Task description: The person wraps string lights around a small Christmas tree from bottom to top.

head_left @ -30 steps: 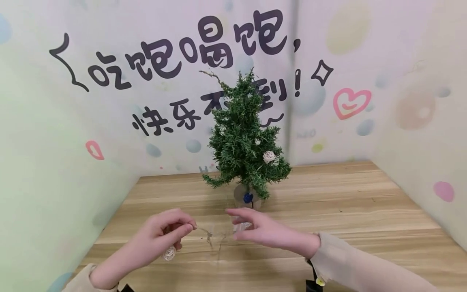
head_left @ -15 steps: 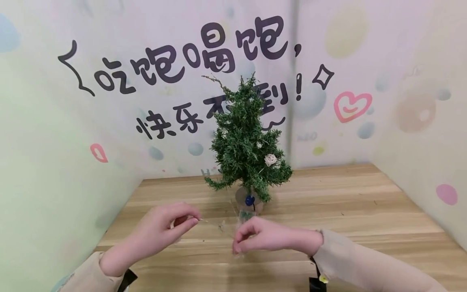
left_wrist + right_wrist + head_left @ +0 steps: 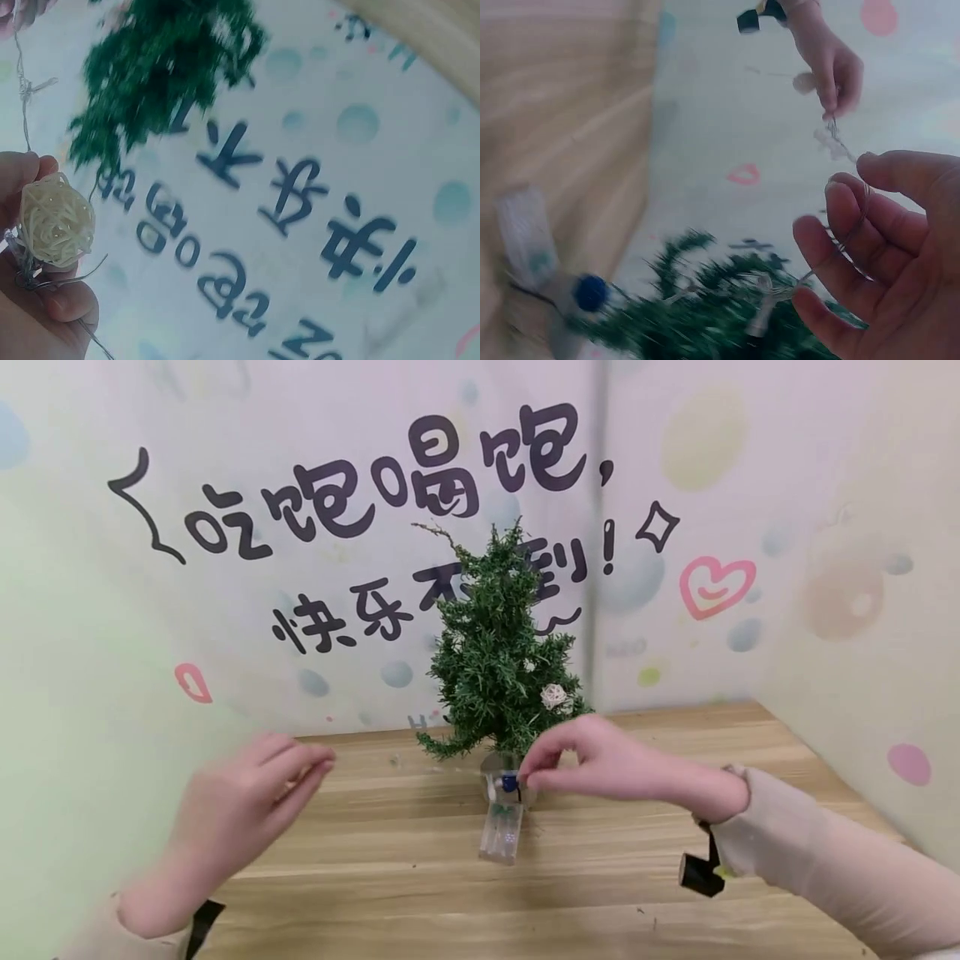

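My left hand [image 3: 232,810] is raised at the left of the table and pinches the thin wire of a light string. A white woven ball [image 3: 57,220] on that wire sits against its fingers in the left wrist view. In front of the tree's foot, my right hand [image 3: 603,764] has its thumb and fingers curled about the same wire [image 3: 866,199]. The wire stretches between both hands. Behind stands a small green artificial tree [image 3: 495,652], with a white woven ball [image 3: 553,696] among its right branches. A clear battery box [image 3: 501,835] lies at its base.
A blue knob-like piece [image 3: 510,782] shows at the tree's round base [image 3: 491,767]. The wooden table [image 3: 360,893] extends to a printed back wall [image 3: 360,410], with side walls at left and right. Small dark bits lie on the tabletop.
Both hands have risen and spread apart, the left going left and the right going right, with the wire between them. The battery box has come into full view.
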Available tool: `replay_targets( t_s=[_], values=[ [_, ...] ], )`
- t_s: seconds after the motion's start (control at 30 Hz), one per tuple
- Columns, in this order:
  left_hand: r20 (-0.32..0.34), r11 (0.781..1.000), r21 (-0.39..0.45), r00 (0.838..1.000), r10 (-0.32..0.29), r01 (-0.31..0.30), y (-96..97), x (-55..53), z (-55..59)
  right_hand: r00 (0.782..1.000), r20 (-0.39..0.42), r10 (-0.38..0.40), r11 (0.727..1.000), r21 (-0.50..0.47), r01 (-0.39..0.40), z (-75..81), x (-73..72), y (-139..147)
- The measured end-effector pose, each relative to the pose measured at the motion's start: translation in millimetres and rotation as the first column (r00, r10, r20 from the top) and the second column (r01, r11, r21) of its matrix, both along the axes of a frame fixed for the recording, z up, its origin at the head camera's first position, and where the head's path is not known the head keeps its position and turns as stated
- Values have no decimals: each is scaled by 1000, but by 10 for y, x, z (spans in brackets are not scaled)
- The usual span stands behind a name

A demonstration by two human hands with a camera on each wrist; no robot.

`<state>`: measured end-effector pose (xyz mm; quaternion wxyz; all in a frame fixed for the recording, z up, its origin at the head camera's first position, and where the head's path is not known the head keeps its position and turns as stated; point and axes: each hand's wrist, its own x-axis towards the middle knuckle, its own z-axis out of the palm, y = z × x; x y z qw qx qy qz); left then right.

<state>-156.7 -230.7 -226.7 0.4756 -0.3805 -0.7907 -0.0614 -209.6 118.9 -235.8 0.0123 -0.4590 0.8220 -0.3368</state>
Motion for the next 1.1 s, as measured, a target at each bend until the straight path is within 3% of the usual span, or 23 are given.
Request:
replay_targets(
  t_s=[0.1,0.2,0.3,0.4,0.53,0.7,0.87,1.1],
  values=[
    [-47,998,50,998,35,-32,-50,27,193,994,-92,-56,998,-15,55,257,-37,63],
    [-75,996,81,997,30,-24,-32,47,355,986,-141,-92,995,-56,85,475,-76,102],
    [-105,995,96,994,34,-24,18,36,486,985,-137,-109,991,-91,97,631,-130,115],
    [-135,993,111,990,47,-32,47,1,590,991,-81,-108,989,-114,99,729,-163,101],
    [-157,985,160,983,91,-65,37,-26,672,995,-59,-76,993,-90,71,806,-177,13],
    [-133,967,228,980,146,-113,-25,-37,699,988,-146,-52,993,-108,36,884,-210,-66],
    [-105,967,209,980,167,-143,-39,-73,790,972,-181,-148,985,-116,128,954,-328,31],
    [-129,985,131,983,128,-111,135,-186,976,954,-104,-282,958,-80,275,929,-521,209]
  ],
)
